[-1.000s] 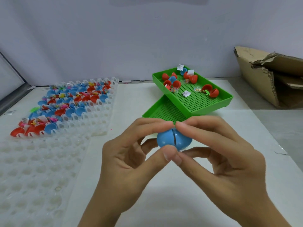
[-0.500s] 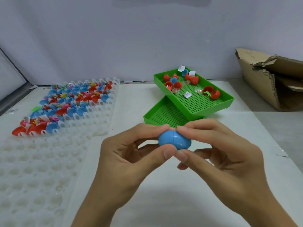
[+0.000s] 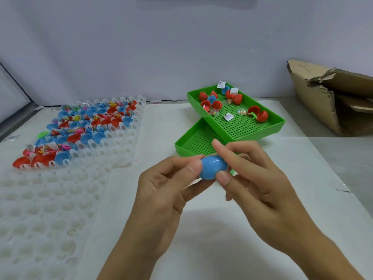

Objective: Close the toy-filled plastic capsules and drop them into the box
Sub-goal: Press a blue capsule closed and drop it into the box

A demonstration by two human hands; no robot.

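Both hands held the closed blue capsule [image 3: 213, 167] above the desk [image 3: 201, 229]: the left hand [image 3: 161, 190] pinched its left end, the right hand [image 3: 256, 178] clamped its right end. The cardboard box [image 3: 331, 98] sat far right of the grip.

Two stacked green trays [image 3: 260, 131] lie askew; an empty white cell tray [image 3: 40, 215], seemingly plastic, sits near-left.

LOC: I read this as a small packing/assembly bench, not a home | EVID: plain white table [image 3: 222, 229] vs bare wall; clear cell trays [image 3: 46, 215] w/ rows of open red/blue capsule halves [image 3: 84, 128]; stacked green perforated trays [image 3: 240, 126]; torn cardboard box [image 3: 327, 102] at my right edge
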